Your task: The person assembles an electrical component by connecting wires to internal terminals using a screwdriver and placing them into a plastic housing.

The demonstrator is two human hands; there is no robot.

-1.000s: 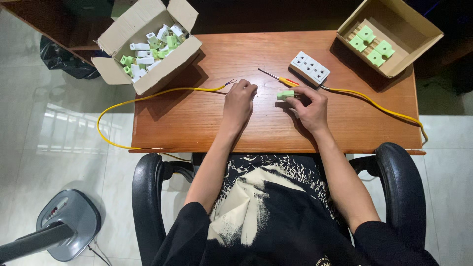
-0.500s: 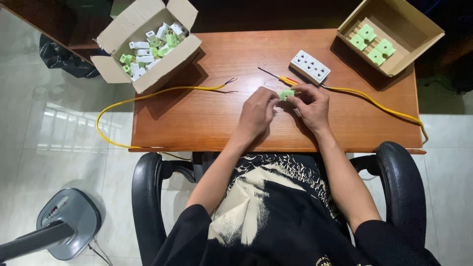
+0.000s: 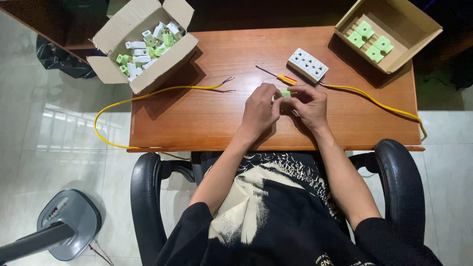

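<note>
Left box: an open brown cardboard box [image 3: 143, 49] at the far left corner of the wooden desk [image 3: 207, 118], flaps spread, heaped with small white and pale green plastic parts [image 3: 148, 42].
Right box: a shallower open cardboard box [image 3: 389, 32] at the far right corner, set at an angle; three green plastic pieces [image 3: 370, 42] lie flat near its middle, the floor of the box otherwise showing.
Left hand: the left hand [image 3: 258, 111] is raised just above the desk near its middle, fingers curled in, fingertips pinching a small green plastic piece [image 3: 285, 93].
Right hand: the right hand [image 3: 308, 106] meets the left one, fingers bent around the same green piece from the other side; both hands grip it together.
Green piece: held between the two hands, just above the desk, near the screwdriver and the socket strip.
Screwdriver: a thin screwdriver [image 3: 277, 76] with a yellow and red handle lies on the desk just beyond the hands.
Socket strip: a white rectangular socket block [image 3: 308, 64] lies beyond the right hand.
Cables: one yellow cable [image 3: 148, 96] loops off the left desk edge, its bared end resting on the wood; another yellow cable [image 3: 379, 104] trails towards the right edge.
Labels: no printed markings can be made out on either box.
</note>
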